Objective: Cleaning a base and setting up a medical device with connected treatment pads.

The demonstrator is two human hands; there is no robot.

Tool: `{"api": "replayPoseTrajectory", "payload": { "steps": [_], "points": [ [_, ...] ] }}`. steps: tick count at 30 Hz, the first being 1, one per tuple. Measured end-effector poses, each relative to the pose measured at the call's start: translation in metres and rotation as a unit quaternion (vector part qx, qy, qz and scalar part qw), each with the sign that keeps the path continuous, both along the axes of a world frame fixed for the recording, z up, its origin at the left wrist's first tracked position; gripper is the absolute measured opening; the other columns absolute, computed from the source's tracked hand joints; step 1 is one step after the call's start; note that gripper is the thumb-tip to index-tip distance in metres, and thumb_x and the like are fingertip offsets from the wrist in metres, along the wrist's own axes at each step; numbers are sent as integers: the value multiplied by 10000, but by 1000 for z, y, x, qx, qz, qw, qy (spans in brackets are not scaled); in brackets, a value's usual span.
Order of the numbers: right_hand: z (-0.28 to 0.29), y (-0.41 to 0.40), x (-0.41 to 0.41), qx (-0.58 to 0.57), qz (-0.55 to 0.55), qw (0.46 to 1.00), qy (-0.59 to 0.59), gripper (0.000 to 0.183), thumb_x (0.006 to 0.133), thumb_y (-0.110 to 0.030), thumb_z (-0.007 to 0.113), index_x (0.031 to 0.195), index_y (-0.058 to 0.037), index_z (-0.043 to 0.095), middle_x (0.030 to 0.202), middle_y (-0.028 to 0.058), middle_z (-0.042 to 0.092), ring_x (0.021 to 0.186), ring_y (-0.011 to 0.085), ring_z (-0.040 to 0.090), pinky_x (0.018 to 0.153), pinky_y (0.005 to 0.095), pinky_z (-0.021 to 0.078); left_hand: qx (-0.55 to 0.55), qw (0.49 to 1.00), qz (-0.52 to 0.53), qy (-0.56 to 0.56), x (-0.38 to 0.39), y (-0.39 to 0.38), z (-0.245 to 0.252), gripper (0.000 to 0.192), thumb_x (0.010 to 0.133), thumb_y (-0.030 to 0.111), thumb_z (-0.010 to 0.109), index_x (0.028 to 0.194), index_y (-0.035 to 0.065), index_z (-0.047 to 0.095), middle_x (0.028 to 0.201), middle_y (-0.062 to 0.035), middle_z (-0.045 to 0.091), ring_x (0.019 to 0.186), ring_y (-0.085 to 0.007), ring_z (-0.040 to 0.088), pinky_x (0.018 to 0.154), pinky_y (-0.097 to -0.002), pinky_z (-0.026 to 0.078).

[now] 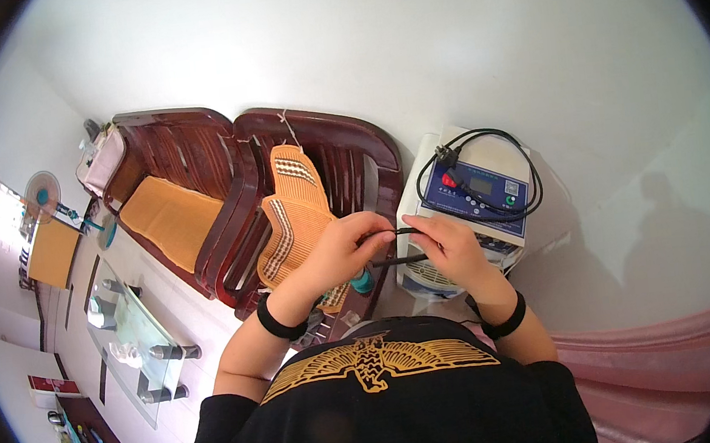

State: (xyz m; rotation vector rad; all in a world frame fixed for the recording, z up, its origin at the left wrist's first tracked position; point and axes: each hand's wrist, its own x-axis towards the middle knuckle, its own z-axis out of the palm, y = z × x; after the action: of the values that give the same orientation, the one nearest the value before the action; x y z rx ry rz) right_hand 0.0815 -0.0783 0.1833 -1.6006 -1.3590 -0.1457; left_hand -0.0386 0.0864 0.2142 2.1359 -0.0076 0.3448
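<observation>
My left hand (348, 248) and my right hand (453, 247) meet in front of my chest, each pinching a thin black cord (403, 231) between thumb and fingertips. A short stretch of it shows between them. Just below, a thicker black cord (400, 260) runs towards my right hand, and its far end is hidden. Beyond my right hand stands a pale electrical device with a blue control panel (448, 190), which bears writing, a small screen and buttons. A looped black power cable (534, 169) with a black plug (447, 156) lies on top of it.
To the left of the device is a dark wooden bench (379, 136) with an orange woven cushion (295, 227). Another seat with an orange pad (172, 216), a glass table (155, 340) and a standing fan (43, 195) are farther left. A pink cloth (662, 352) hangs at right.
</observation>
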Motion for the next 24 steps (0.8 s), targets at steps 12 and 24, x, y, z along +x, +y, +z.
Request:
{"api": "replayPoseTrajectory", "payload": {
  "steps": [12,24],
  "points": [
    [2,-6,5,8,-5,992,-123,291,666,-55,681,950,-58,620,776,63,546,694,233,548,591,318,450,-18,993,-36,110,-6,-6,0,265,898,180,469,1117,43,527,642,-70,562,622,-150,572,596,-284,444],
    [-6,1,1,-43,202,976,75,276,736,35,583,1000,-43,603,905,84,564,812,229,562,681,285,453,-149,920,-302,201,-14,1,4,315,947,268,379,854,39,573,544,-18,521,509,-93,493,487,-246,380]
  ]
}}
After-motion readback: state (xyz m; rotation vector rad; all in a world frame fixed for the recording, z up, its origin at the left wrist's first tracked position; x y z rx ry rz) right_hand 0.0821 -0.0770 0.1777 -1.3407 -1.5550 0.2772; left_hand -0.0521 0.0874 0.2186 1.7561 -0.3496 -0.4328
